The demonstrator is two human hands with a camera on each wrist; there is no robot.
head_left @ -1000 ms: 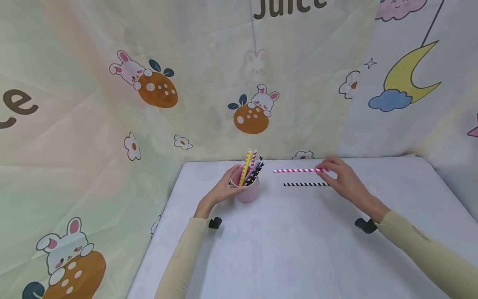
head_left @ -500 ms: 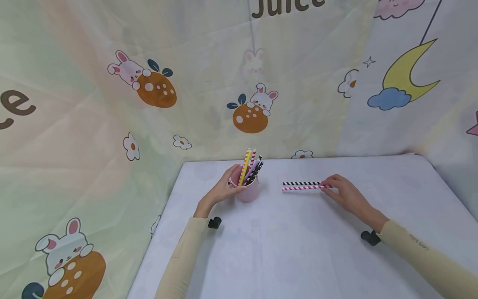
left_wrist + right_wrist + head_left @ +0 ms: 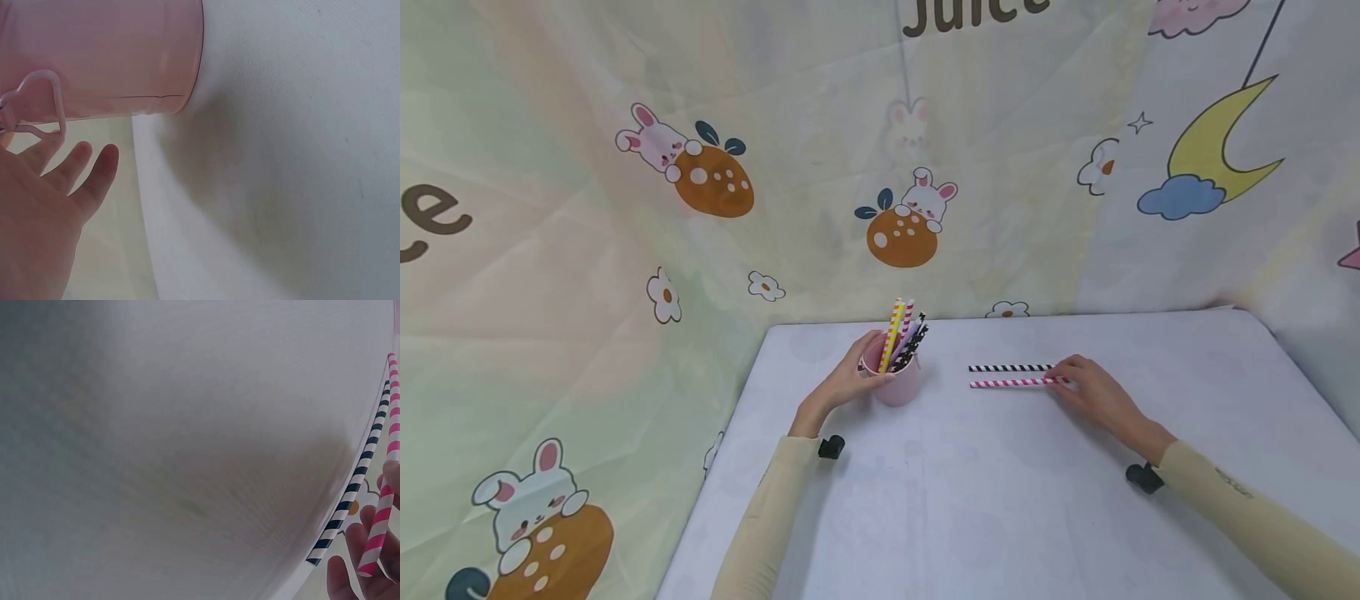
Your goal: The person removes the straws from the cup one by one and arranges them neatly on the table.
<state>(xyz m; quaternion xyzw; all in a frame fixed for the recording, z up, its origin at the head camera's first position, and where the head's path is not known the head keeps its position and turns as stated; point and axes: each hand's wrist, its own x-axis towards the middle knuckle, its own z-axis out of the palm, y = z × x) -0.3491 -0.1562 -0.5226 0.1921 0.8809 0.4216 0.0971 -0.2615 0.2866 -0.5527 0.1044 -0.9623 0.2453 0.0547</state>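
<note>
a person's left hand [image 3: 848,380] grips a pink cup [image 3: 902,390], thumb on the near side and a finger round the far side. a yellow-striped straw [image 3: 891,335] and black-patterned straws [image 3: 913,350] lean inside the cup. to the right of the cup, the right hand [image 3: 1096,393] pinches a pink-striped straw [image 3: 1007,384] by the end farther from the cup; i cannot tell whether it touches the table [image 3: 925,500]. a black-striped straw [image 3: 1009,368], also right of the cup, lies nearly parallel, apart from it. behind the cup hangs a cloth [image 3: 812,217] printed with rabbits.
</note>
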